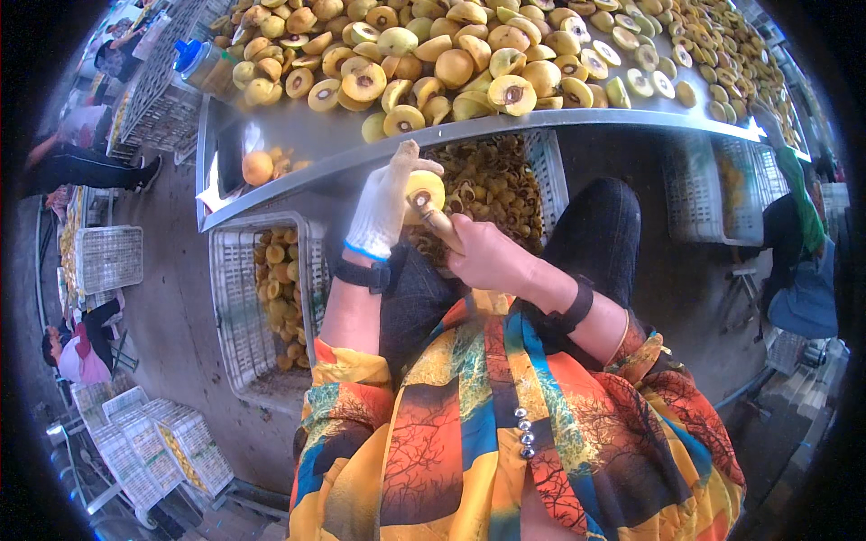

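Observation:
My left hand (pixel 383 203), in a white knitted glove, is closed around a yellow peach half (pixel 424 186) with its cut face turned toward the right. My bare right hand (pixel 492 257) grips a wooden-handled pitting tool (pixel 442 227). Its metal end meets the cut face, and the exact tip is hard to make out. Both hands are just in front of the rim of a metal table (pixel 505 123). A large heap of peach halves (pixel 451 68), many with brown pits or hollows showing, covers the tabletop beyond them. Below my hands stands a white crate (pixel 552 171) with brown scraps in it.
A white crate (pixel 227 307) of peach halves stands on the floor to my left. A blue-lidded jar (pixel 209 70) and one round peach (pixel 258 168) are on the table's left part. Other people work at both sides, among more crates (pixel 108 255).

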The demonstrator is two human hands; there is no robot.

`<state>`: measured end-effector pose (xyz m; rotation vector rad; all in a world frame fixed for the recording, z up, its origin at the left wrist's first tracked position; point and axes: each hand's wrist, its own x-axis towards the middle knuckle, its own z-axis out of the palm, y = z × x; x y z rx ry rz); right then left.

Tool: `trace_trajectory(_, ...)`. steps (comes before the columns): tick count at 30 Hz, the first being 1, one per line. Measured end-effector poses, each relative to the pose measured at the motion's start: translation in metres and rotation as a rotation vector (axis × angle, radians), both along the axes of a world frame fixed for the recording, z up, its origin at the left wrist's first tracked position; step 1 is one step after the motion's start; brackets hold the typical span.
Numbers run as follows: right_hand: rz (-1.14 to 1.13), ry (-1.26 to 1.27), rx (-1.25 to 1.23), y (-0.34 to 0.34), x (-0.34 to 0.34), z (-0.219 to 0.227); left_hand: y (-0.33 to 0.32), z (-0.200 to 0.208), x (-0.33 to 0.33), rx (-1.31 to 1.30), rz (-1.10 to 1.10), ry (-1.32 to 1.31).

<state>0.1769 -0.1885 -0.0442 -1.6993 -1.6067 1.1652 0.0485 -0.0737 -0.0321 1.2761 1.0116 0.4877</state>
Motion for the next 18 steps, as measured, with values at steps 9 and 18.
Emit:
trace_trajectory(9, -0.208, 0.282, -0.058, -0.004, -0.023, 0.01, -0.032, -0.03, 0.022, 0.052, 0.558, -0.479)
trace_trajectory(18, -0.179, 0.626, -0.323, -0.009, -0.022, 0.023, -0.029, -0.007, 0.015, -0.411, 0.349, -0.488)
